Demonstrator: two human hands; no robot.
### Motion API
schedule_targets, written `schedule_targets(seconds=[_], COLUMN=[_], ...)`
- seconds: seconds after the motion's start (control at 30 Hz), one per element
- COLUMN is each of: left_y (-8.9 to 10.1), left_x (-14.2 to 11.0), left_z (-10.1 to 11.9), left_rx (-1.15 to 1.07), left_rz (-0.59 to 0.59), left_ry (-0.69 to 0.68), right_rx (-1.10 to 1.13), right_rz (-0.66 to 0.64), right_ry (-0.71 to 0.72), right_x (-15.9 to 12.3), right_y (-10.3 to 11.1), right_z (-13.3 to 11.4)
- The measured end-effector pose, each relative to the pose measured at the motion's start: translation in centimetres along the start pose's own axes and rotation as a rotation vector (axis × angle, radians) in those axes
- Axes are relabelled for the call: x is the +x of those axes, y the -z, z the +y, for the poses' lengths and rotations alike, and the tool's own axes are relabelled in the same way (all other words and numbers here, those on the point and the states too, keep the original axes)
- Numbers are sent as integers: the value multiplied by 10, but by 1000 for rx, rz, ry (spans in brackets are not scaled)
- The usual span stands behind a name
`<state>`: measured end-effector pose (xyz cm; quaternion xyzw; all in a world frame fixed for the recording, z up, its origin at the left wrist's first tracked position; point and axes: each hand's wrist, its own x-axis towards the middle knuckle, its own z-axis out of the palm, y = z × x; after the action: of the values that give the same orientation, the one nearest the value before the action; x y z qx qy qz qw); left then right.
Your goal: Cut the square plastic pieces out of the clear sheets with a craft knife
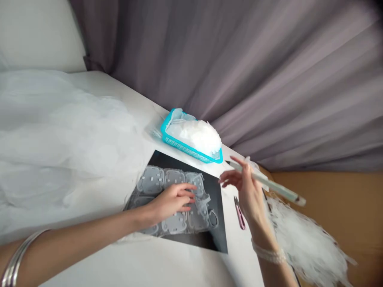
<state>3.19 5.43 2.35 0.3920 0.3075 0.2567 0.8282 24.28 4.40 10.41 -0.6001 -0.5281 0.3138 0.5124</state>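
Observation:
My left hand [175, 199] rests, fingers stretched out, on a translucent moulded plastic sheet [151, 179] with several rounded panels joined together. That sheet lies on a black mat [214, 195]. Off the mat's right edge, my right hand [247, 185] is raised, holding a pale, slim pen-like tool [277, 186] between thumb and fingers. The tool's dark narrow end points left and its thicker end points right; its exact kind is unclear. Below the right hand lies a pair of pink thread snips [239, 215] on the table. A thin plastic loop [213, 218] sticks out from the sheet's right side.
A blue basket [191, 150] full of whitish plastic pieces [197, 133] stands at the table's back edge. A large translucent heap [60, 139] covers the left side. Stringy plastic scraps [308, 243] hang beyond the right edge. A grey curtain [239, 71] borders the back.

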Motion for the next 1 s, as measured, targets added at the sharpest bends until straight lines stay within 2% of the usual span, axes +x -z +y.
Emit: schedule_targets(seconds=[0.07,0.13,0.23,0.37,0.43,0.5,0.57,0.67,0.77,0.8,0.87,0.93,1.0], left_y=[1,1,-2,-5,-3,0,5,13,21,23,29,35,40], left_x=[0,-1,-4,-6,-5,-3,-2,-2,-8,-10,-15,-19,-21], left_z=[0,2,6,12,16,19,22,24,20,18,10,3,-3], left_rx=[0,7,16,38,58,86,142,437,1015,1192,1440,1591,1691], left_rz=[-10,-25,-10,21,35,51,62,81,-45,-115,-230,-294,-342], left_ry=[8,7,-11,-45,-60,-73,-110,-243,-526,-647,-854,-943,-959], right_rx=[-100,-108,-60,-113,-151,-101,33,134,68,50,14,-59,-184], right_rz=[-1,-13,-100,-258,-269,-186,14,350,497,513,500,398,229], right_ry=[-68,-138,-204,-167,-137,-137,-183,-286,-293,-285,-258,-226,-197], right_x=[-39,-68,-89,-88,-78,-65,-54,-47,-58,-66,-84,-102,-118], right_y=[10,11,1,-22,-23,-12,12,56,80,79,64,36,4], right_z=[9,19,32,35,36,41,50,63,66,64,55,45,37])
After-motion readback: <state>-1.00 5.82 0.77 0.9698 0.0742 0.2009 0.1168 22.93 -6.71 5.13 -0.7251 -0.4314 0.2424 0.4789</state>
